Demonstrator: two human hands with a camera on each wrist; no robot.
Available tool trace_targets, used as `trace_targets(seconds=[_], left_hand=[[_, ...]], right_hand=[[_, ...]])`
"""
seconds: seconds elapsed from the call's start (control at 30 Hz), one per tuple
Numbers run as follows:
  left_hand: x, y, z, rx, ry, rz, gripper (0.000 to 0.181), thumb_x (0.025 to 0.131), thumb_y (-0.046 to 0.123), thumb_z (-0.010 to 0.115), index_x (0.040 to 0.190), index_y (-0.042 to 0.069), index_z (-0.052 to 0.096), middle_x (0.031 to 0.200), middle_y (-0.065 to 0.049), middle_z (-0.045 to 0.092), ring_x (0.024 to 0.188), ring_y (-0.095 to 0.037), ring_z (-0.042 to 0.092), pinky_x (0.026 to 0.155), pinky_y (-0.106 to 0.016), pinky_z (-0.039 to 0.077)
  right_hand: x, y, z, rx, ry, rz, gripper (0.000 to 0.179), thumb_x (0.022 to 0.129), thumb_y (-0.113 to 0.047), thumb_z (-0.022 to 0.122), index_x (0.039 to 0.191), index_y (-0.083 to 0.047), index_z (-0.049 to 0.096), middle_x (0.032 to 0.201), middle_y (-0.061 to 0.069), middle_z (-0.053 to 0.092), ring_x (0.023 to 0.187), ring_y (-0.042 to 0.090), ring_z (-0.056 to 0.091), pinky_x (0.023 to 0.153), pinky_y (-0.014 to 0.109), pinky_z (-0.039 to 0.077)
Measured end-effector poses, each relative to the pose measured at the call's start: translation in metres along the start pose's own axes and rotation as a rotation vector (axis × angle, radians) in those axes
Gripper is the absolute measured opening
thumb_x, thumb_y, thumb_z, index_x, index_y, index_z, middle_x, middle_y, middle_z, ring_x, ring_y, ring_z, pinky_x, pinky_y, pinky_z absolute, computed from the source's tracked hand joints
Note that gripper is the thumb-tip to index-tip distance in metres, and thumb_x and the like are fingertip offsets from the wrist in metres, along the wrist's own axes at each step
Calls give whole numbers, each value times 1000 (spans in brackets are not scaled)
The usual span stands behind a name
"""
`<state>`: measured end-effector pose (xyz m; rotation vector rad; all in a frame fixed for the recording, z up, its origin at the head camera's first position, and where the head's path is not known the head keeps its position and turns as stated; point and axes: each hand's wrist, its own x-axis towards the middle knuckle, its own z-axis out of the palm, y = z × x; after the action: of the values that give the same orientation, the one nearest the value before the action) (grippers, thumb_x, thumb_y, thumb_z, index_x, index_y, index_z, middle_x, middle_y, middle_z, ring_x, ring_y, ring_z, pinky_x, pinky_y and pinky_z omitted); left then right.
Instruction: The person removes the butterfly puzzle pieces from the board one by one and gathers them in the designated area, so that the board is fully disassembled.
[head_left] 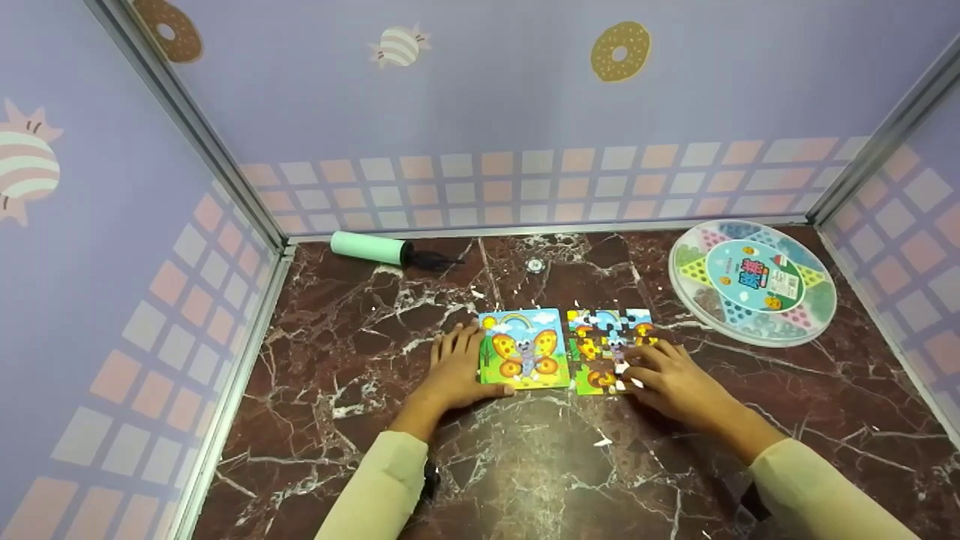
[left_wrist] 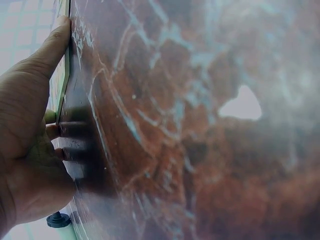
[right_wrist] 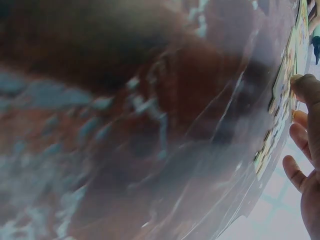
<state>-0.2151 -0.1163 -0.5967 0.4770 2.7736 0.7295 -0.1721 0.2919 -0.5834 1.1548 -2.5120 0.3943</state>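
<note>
A square picture board point(head_left: 523, 349) showing an orange-winged butterfly lies flat on the marble-patterned table. My left hand point(head_left: 455, 371) rests along its left side, fingers extended on the edge and thumb on the lower edge; the left wrist view shows this board edge-on beside the thumb point(left_wrist: 56, 42). Just right of the board lies a partly joined jigsaw puzzle point(head_left: 590, 349) of the same butterfly, with gaps between some pieces. Over its right side is my right hand point(head_left: 667, 375), fingers bent and fingertips down at the pieces. I cannot tell whether it pinches a piece.
A mint-green hand pump point(head_left: 369, 248) with a black nozzle lies at the back left. A small round disc point(head_left: 535, 265) sits behind the board. At the back right is a round, clear-covered board game point(head_left: 752, 283). Patterned walls point(head_left: 525, 112) enclose the table's back and sides.
</note>
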Motion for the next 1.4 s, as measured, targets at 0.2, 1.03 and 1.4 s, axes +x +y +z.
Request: trace_targets(seconds=[0.2,1.03,1.4], left_hand=[[1,-2,2,-12,8,8,124,81,70,87,172,6,33,184,-16,22,171,-46,13,138,-70,2],[-1,3,-3,24,-17,-20,121,84,70,85,173,9,31,185,-13,21,172,-43,13,139,-68,3],[3,-6,5,-19,12,7,124,79,71,87,172,8,33,184,-14,22,172,-44,11,138,-69,-1]], right_hand=[[-14,8,-4,17,74,-60,28,82,-10,94,107,-14,82,122,15,76,106,34,67,87,54,57],[-29,16,-5,11,14,29,30,86,-11,93,115,-15,85,123,15,76,103,32,63,78,49,53],[-34,20,-6,-3,12,51,29,86,-11,92,114,-13,86,123,14,77,102,30,63,78,49,56]])
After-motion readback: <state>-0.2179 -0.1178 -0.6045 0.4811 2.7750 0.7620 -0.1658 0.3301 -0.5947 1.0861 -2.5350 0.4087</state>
